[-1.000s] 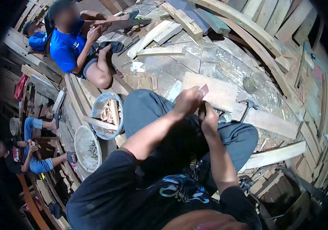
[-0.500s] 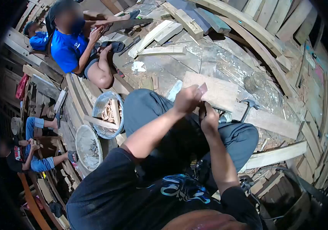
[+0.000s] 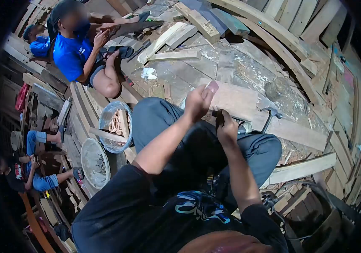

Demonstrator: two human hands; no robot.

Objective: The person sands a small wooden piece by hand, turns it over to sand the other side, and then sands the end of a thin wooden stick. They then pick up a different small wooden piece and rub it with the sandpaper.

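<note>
Two hands have drawn apart: the left hand (image 3: 197, 102) clamps a flat pinkish strip (image 3: 212, 87), clear of the right hand (image 3: 227, 125), whose grip I can't tell.

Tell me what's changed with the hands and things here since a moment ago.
The left hand has moved forward and to the person's left, carrying the pinkish piece with it, widening its gap from the right hand. Nothing was visibly grasped or released. The right hand stayed nearly in place; the hammer and wooden board lie as they were.
</note>
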